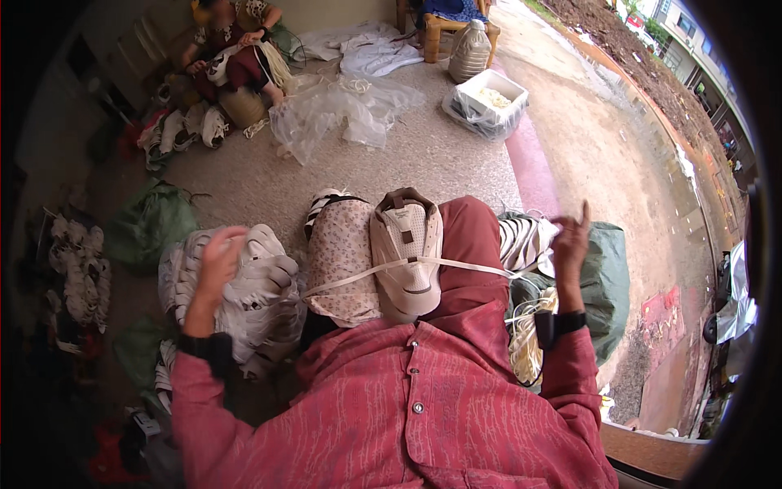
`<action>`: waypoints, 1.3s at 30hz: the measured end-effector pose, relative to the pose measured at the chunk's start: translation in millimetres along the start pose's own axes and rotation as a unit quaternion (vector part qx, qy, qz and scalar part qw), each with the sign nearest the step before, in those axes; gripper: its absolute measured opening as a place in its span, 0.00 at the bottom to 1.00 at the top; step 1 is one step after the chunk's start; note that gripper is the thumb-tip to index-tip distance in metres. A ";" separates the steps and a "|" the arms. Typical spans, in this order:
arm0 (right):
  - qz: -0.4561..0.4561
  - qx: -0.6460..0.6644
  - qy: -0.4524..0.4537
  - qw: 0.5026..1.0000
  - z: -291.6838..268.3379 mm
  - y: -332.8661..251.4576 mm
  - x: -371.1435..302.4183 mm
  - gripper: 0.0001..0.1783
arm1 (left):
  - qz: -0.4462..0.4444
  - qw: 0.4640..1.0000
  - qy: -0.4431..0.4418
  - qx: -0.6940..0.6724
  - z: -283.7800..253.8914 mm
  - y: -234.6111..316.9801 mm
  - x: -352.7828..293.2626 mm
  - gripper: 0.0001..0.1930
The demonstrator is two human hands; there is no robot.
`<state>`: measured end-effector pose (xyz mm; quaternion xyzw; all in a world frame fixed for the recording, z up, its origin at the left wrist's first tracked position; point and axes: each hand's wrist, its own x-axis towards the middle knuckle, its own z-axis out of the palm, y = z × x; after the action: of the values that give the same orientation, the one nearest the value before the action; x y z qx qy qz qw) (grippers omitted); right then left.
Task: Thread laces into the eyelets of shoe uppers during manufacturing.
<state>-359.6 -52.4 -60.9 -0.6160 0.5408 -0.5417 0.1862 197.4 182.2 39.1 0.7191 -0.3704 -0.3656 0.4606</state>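
A beige and white sneaker (405,236) with brown trim rests on my lap between my thighs, its toe toward me. A flat off-white shoelace (464,265) runs through its front eyelets and spreads out across both thighs. To the left, my left hand (220,259) is raised beside a bundle of white shoes (265,277); motion blurs its fingers, so I cannot tell whether it grips anything. My right hand (573,240) is lifted on the right with a finger stretched upward, apart from the sneaker. I see nothing in it.
Striped white shoes (525,243), a bundle of cream laces (528,338) and a green sack (604,285) are at my right. Another green sack (152,222) stands left. Ahead are plastic sheeting (350,114), a white box (491,102) and a seated person (232,57) handling a shoe.
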 end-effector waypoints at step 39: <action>-0.086 0.039 -0.304 0.948 82.9 -117.5 -102.2 0.07 | 0.258 0.917 -0.280 0.115 239.1 8.7 34.9 0.06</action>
<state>-215.5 47.4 -41.2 -0.7879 0.3819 -0.3630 0.3187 4.3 55.7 -33.0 0.5148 -0.6966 -0.3750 0.3303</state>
